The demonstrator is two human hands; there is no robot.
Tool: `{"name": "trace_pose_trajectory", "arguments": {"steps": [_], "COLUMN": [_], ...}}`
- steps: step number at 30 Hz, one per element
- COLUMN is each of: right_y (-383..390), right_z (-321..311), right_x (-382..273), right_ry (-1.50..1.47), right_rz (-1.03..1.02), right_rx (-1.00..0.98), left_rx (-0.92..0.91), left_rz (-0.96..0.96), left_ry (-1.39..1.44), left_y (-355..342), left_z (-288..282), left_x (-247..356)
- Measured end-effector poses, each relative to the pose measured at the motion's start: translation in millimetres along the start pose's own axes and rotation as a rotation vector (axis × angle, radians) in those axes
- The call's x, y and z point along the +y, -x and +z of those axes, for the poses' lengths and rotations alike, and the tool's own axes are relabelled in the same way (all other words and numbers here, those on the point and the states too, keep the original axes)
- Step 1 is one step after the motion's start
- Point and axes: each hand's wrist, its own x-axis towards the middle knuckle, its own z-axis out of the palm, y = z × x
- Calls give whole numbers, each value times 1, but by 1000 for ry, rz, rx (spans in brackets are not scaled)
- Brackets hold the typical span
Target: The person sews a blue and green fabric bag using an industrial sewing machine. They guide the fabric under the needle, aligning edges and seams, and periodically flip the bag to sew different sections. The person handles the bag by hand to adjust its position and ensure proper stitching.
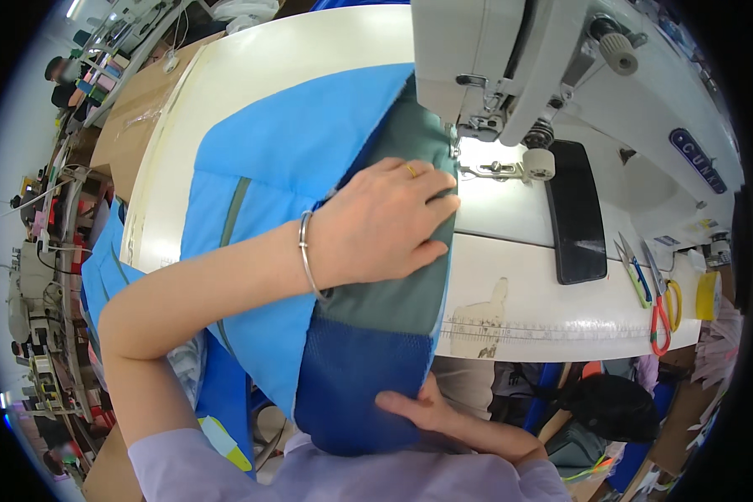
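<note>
My left hand (385, 219) lies flat on the grey-green panel of a sewn fabric piece (268, 125), its fingers spread near the right edge. The piece also has light blue panels and a dark blue section (360, 381) toward me. My right hand (422, 410) pinches the dark blue section's right edge, thumb on top and fingers hidden underneath. Just beyond my left fingertips, the fabric edge reaches the presser foot area (477, 130) of a white sewing machine (669, 109). The needle itself is hard to make out.
A black phone-like slab (577, 213) lies on the white table (527, 309) beside the machine. Thread snips (636, 272), red-handled scissors (659, 309) and a yellow tape roll (709, 295) sit at the right. More light blue fabric (105, 259) hangs at the left.
</note>
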Motion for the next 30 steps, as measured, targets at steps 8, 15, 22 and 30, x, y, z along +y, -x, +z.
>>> {"name": "trace_pose_trajectory", "arguments": {"steps": [8,15,22,30], "right_y": [-16,-13,-4,8], "right_z": [-8,-17,9,8], "right_x": [-10,-7,-16,27], "right_ry": [-51,313,128,-403], "right_rz": [43,-6,179,133], "right_rx": [100,18,58,384], "left_rx": [30,78,52,137], "left_rz": [25,27,-46,42], "left_ry": [-69,-49,78,161], "left_y": [-14,10,54,62], "left_z": [7,-8,-7,8], "left_x": [-20,6,45,25]}}
